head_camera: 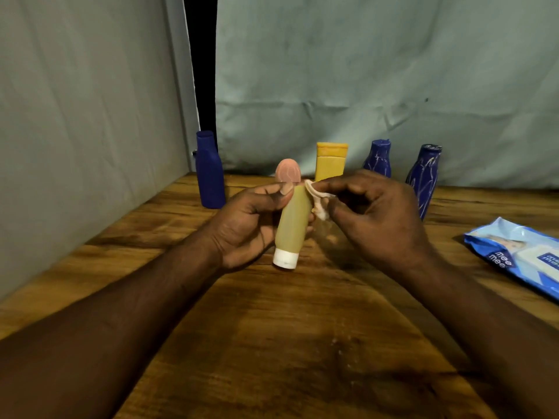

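Observation:
My left hand [251,219] grips a yellow tube [293,225] above the wooden table, white cap [285,259] pointing down toward me and its far end up. My thumb lies across the upper part of the tube. My right hand [372,213] pinches a small crumpled white wipe [317,201] and holds it against the tube's upper right side. A pink rounded object [288,170] shows just behind the tube's top; what it is I cannot tell.
At the back of the wooden table [272,343] stand a plain blue bottle [209,173], a yellow tube [330,161] upright, and two blue bottles [378,160] [423,179] with white streaks. A blue wipes pack [520,255] lies at the right. Grey cloth walls close the left and back.

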